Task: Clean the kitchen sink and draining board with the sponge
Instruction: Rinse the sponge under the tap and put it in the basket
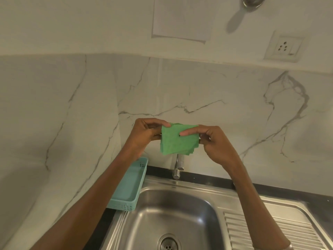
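Note:
A thin green sponge pad (175,141), apparently a stack of layers, is held up in front of the marble wall above the tap. My left hand (146,133) pinches its left edge with thumb and fingers. On the pad's right edge my right hand (214,141) pinches too, its index finger lying straight across the face. Below is the steel sink (173,213) with its round drain (168,243). The ribbed draining board (281,230) lies to the sink's right.
A chrome tap (178,166) stands at the back of the sink, directly under the pad. A light-blue plastic basket (129,188) sits on the dark counter left of the sink. A wall socket (285,46) and a hanging metal ladle (252,2) are up on the wall.

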